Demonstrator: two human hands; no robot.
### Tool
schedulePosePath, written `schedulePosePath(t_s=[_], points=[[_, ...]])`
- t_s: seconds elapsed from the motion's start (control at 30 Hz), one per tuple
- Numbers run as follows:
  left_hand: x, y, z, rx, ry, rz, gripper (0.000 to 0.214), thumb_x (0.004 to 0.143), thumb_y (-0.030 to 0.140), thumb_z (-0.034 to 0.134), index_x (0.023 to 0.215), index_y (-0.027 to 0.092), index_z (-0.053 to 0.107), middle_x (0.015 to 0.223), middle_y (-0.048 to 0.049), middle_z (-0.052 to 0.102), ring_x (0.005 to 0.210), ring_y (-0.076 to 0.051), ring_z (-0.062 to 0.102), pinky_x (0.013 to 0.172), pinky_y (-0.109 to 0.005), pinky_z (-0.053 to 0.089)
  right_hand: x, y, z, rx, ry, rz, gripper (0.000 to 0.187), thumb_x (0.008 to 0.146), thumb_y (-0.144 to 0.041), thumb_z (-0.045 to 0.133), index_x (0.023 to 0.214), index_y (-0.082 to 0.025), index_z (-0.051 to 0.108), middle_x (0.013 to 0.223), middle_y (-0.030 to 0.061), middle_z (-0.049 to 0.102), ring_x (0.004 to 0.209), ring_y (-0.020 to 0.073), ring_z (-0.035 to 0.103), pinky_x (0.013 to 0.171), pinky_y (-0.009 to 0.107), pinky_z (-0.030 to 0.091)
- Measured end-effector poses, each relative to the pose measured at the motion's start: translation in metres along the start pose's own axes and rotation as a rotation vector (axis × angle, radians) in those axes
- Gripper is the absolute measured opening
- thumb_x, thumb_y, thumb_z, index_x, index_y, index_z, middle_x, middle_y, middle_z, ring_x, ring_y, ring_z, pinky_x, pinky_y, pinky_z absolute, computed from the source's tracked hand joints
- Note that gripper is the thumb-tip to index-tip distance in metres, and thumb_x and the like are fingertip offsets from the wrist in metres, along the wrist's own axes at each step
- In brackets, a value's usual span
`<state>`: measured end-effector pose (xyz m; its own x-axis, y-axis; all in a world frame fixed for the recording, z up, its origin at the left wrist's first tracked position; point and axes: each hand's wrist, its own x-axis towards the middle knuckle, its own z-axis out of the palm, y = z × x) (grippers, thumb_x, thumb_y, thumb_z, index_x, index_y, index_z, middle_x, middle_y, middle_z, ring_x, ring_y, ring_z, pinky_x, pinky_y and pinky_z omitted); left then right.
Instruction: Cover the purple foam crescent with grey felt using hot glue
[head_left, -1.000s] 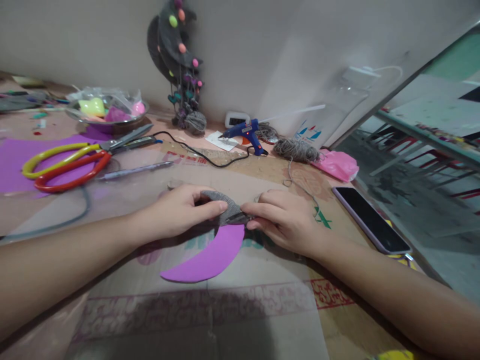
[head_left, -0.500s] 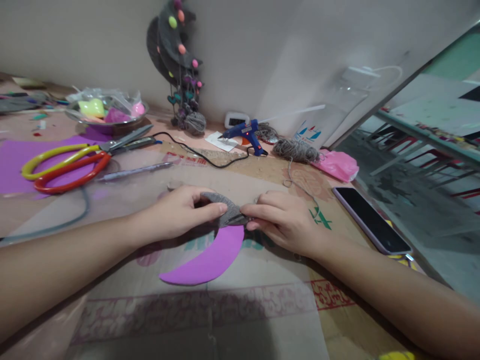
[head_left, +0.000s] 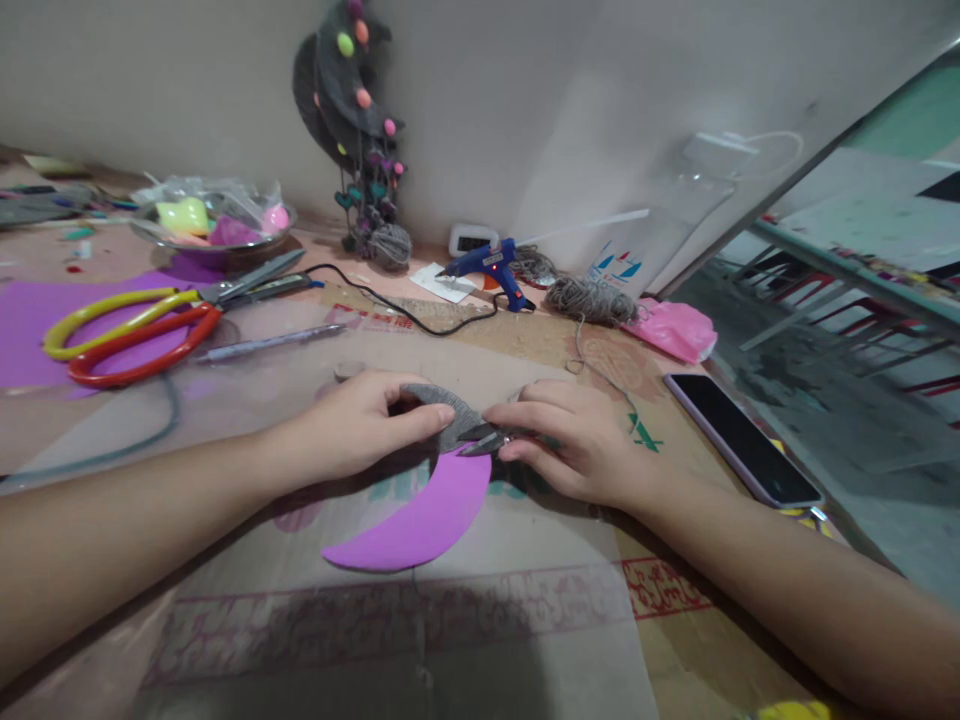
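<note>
A purple crescent (head_left: 431, 525) of foam-like sheet reaches down from the hands over the clear plastic sheet. Its upper part is wrapped in grey yarn (head_left: 450, 432). My left hand (head_left: 367, 425) pinches that wrapped part, thumb on top and fingers behind. In my right hand (head_left: 570, 440) are small thread snips (head_left: 484, 441); the fingers hide most of the tool. Their dark pointed blades lie slightly apart at the border between grey yarn and bare purple.
Large scissors (head_left: 142, 330) and a pen (head_left: 274, 343) lie left. Behind are a bowl (head_left: 214, 250), a blue glue gun (head_left: 491, 265) with its cord, grey yarn bundles (head_left: 592, 302) and a decorated grey crescent (head_left: 341, 100). A phone (head_left: 742, 440) rests at right.
The snips' blades, mostly covered before, now show plainly and stand slightly apart at the yarn's edge. The purple crescent has shifted a little to the right. My left hand has hardly moved.
</note>
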<state>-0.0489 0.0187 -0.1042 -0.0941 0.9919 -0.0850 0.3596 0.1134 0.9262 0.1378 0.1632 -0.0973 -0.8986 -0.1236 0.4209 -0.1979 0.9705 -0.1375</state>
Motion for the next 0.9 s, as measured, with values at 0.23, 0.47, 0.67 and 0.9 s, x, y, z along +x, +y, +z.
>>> schedulePosePath(t_s=[0.23,0.47,0.67,0.9], points=[[0.0002,0.0021,-0.0004,0.053,0.017,0.025,0.025,0.083,0.036,0.05,0.078,0.016,0.064,0.074,-0.0013,0.064,0.066,-0.013,0.054,0.057,-0.023,0.043,-0.0002,-0.0044,0.0017,0.036,-0.012,0.062,0.029,0.09,-0.037,0.05,0.104,-0.014,0.061,0.07,0.0023,0.055,0.064,0.0124,0.05,0.059,0.024,0.036],[-0.0006,0.002,0.0005,0.029,-0.002,0.033,0.023,0.084,0.034,0.048,0.078,0.017,0.062,0.073,0.0005,0.063,0.064,-0.011,0.053,0.053,-0.021,0.04,-0.0004,-0.0061,0.0024,0.017,-0.031,0.073,0.029,0.09,-0.036,0.051,0.104,-0.014,0.062,0.071,0.0025,0.055,0.064,0.0125,0.05,0.059,0.024,0.034],[-0.0003,0.0011,0.0001,0.047,0.004,0.031,0.024,0.083,0.035,0.049,0.072,0.016,0.06,0.068,0.0018,0.06,0.061,-0.011,0.051,0.052,-0.021,0.038,-0.001,-0.0054,0.0037,-0.012,-0.015,0.059,0.028,0.091,-0.037,0.05,0.102,-0.014,0.062,0.07,0.0018,0.055,0.063,0.012,0.049,0.059,0.024,0.034],[0.0,0.0003,-0.0003,0.039,0.004,0.013,0.028,0.083,0.039,0.049,0.071,0.016,0.058,0.064,0.0026,0.054,0.061,-0.011,0.048,0.054,-0.021,0.038,-0.0026,-0.004,0.0061,-0.022,0.007,0.037,0.024,0.09,-0.034,0.053,0.101,-0.014,0.062,0.068,0.0009,0.052,0.062,0.0118,0.047,0.058,0.025,0.033]])
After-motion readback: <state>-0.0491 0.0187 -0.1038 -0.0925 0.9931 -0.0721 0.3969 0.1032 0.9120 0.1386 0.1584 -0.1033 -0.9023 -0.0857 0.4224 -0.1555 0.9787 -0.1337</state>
